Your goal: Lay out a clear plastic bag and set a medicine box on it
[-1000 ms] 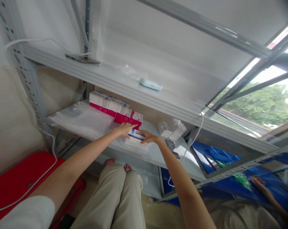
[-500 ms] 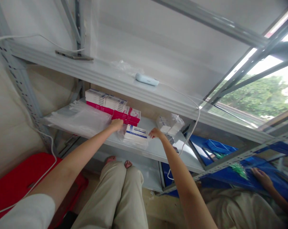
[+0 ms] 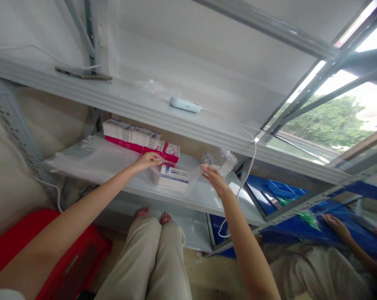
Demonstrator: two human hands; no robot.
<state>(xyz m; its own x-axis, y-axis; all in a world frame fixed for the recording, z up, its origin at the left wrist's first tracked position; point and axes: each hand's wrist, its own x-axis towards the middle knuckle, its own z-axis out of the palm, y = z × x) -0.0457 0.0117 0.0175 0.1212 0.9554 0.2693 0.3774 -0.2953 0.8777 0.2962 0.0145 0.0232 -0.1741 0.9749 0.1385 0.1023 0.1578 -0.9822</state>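
While both of my arms reach over the lower shelf (image 3: 207,200), my left hand (image 3: 148,160) sits at the near-left edge of a clear plastic bag (image 3: 193,177), fingers curled down on the film beside the white-and-blue box (image 3: 172,177) that lies inside it. My right hand (image 3: 214,180) is at the other end of that bag, its grip pinched together on the loose plastic just right of the box. So both hands are closed on the bag, one at each end, and the box rests flat on the shelf between them, just in front of the row of red-and-white boxes (image 3: 141,142) stacked against the back.

I judge the step in hand to be bagging this box: the film looks stretched between my two hands with the box mostly in. The next move, as I read it, calls for keeping the mouth of the bag taut while the box is seated fully, without nudging the stack behind it or the flat pile of clear bags (image 3: 94,160) to the left.

Another small wrapped packet (image 3: 219,160) stands just beyond my right hand. On the upper shelf (image 3: 138,106) lie a pale handheld device (image 3: 184,104) with its cable and a phone (image 3: 82,75). Low at the right, another person's hand (image 3: 334,221) rests on blue bins (image 3: 282,191).
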